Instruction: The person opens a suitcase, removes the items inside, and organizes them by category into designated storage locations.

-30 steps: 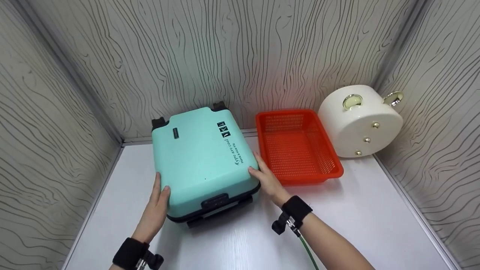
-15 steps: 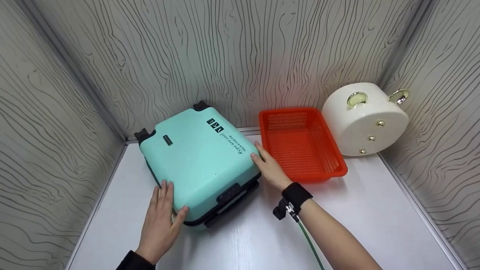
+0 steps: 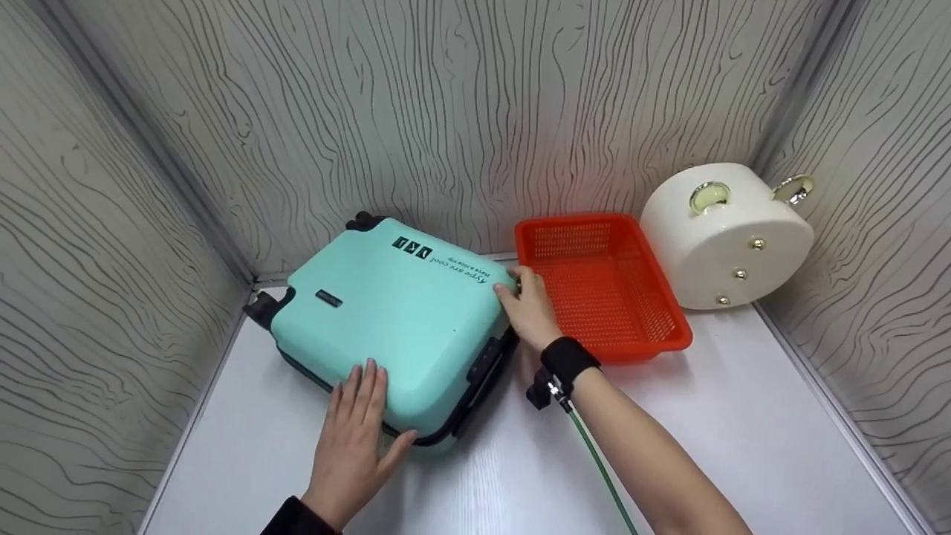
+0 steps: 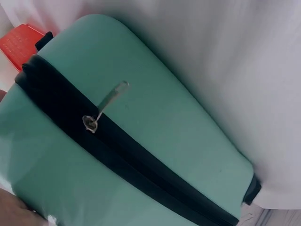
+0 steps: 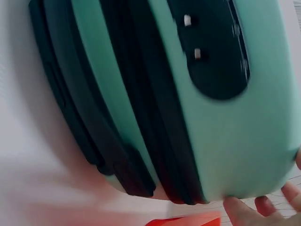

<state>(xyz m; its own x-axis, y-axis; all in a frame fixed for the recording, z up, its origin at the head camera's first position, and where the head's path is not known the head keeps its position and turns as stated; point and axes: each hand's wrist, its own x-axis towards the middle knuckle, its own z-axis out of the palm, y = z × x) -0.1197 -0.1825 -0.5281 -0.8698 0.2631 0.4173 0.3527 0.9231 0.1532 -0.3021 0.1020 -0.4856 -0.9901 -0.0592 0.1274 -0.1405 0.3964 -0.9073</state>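
A mint-green hard-shell suitcase point(image 3: 386, 312) lies flat on the white table, its wheels toward the back left. My left hand point(image 3: 353, 453) rests with straight fingers against its near left side and top edge, thumb spread near the front corner. With bent fingers and thumb, my right hand point(image 3: 529, 305) grips the far right corner. In the left wrist view, a metal zipper pull point(image 4: 112, 99) sticks out from the black zipper band point(image 4: 136, 155). A black lock panel point(image 5: 218, 56) and a black carry handle point(image 5: 80, 94) show on the suitcase's end in the right wrist view.
A red plastic basket point(image 3: 680, 334) stands close to the suitcase's right, just beyond my right hand. Behind it on the right, a white drum-shaped bag point(image 3: 732, 238) with gold rings leans by the corner. Wood-grain panels point(image 3: 475, 111) enclose the table.
The suitcase has turned counterclockwise, its wheels swinging left and its handle end right. My left hand has moved right along its side. My right hand has shifted slightly up, its fingers bending more.
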